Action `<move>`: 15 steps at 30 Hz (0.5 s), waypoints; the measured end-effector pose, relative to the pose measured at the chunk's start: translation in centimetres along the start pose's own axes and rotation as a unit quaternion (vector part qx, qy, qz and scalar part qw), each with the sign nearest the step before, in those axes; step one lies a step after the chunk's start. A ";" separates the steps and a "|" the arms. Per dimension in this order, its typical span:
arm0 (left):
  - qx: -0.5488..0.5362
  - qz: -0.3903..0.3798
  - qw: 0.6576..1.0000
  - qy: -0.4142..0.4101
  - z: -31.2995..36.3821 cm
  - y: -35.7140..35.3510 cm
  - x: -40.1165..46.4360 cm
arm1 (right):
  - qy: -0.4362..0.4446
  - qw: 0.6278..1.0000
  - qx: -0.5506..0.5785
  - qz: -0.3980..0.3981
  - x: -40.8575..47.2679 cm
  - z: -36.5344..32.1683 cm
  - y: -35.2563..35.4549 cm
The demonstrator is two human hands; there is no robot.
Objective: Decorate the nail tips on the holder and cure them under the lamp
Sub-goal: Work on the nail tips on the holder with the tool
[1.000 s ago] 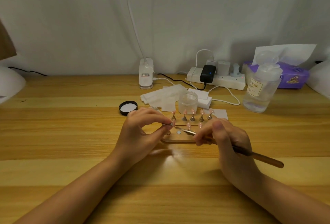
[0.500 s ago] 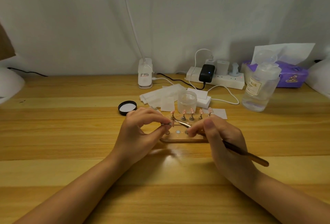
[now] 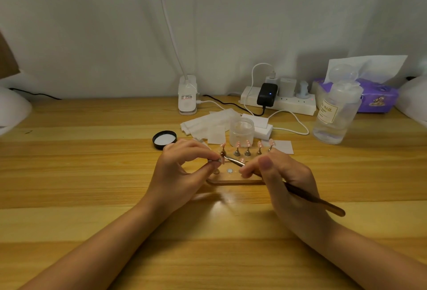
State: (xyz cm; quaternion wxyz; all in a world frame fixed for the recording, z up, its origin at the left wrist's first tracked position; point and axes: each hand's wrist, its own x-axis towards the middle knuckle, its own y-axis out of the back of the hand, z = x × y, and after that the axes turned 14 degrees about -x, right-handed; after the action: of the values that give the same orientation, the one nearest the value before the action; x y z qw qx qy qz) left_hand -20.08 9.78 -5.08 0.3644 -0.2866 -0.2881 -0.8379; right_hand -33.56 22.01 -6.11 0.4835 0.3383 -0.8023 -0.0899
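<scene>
The left hand [image 3: 182, 167] pinches one small nail stand [image 3: 217, 161] between thumb and forefinger, lifted just above the left end of the wooden holder [image 3: 233, 178] lying mid-table. The right hand [image 3: 282, 176] grips a slim brush [image 3: 312, 199] like a pen, its metal tip touching the pinched piece (the nail tip itself is too small to make out). Five nail tips [image 3: 247, 144] stand along the holder's far row.

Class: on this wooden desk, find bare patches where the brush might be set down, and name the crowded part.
Bare wood lies left of the black jar lid, out to the white object at the desk's left edge, and along the near edge around both forearms. Crowded: between the wooden nail-tip holder, clear glass jar, white power strip and clear plastic bottle.
</scene>
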 end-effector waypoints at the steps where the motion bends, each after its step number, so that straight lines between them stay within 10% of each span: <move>1: -0.003 0.001 1.000 0.004 0.0 0.0 0.0 | 0.002 1.000 -0.001 0.000 0.0 0.0 0.0; 15: -0.004 0.002 1.000 0.007 0.2 0.0 0.0 | -0.001 1.000 0.018 -0.004 -0.1 0.0 0.1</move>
State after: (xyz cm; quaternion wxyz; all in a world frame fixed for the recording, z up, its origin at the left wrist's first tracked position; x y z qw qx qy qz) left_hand -19.99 9.90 -4.98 0.3670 -0.2829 -0.2820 -0.8401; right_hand -33.52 22.14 -6.13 0.4765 0.3500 -0.8027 -0.0778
